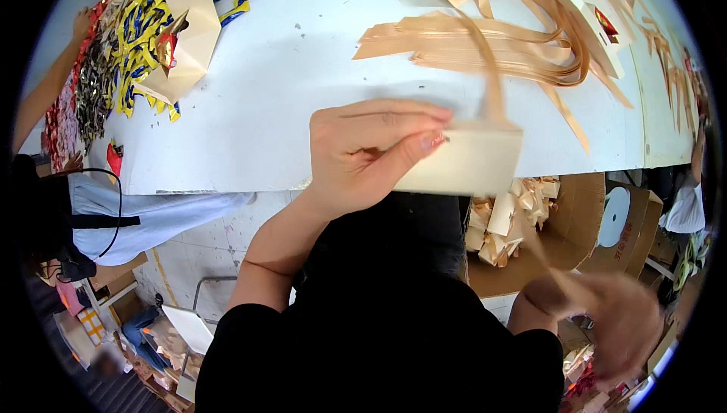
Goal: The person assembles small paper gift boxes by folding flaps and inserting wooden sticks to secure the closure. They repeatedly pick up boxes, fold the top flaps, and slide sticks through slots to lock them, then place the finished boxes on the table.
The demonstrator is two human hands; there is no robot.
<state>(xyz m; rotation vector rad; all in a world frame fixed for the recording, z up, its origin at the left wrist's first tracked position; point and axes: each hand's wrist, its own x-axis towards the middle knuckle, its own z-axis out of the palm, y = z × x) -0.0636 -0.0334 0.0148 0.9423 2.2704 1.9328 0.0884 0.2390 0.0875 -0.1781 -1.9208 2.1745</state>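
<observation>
Near the table's front edge, my left hand is closed on a small cream cardboard box, thumb on the near side and fingers along the top. A tan ribbon rises from the box's right end toward the far side of the table. Its other stretch slants down from the box, over the carton, to my right hand at the lower right. That hand is smeared by motion, but the ribbon runs into its grip. The box's underside is hidden.
A bundle of tan ribbons lies at the far right. Yellow-and-blue packets heap at the left beside an opened cream box. A brown carton with cream boxes stands below the table edge. Another person's arm reaches in at far left.
</observation>
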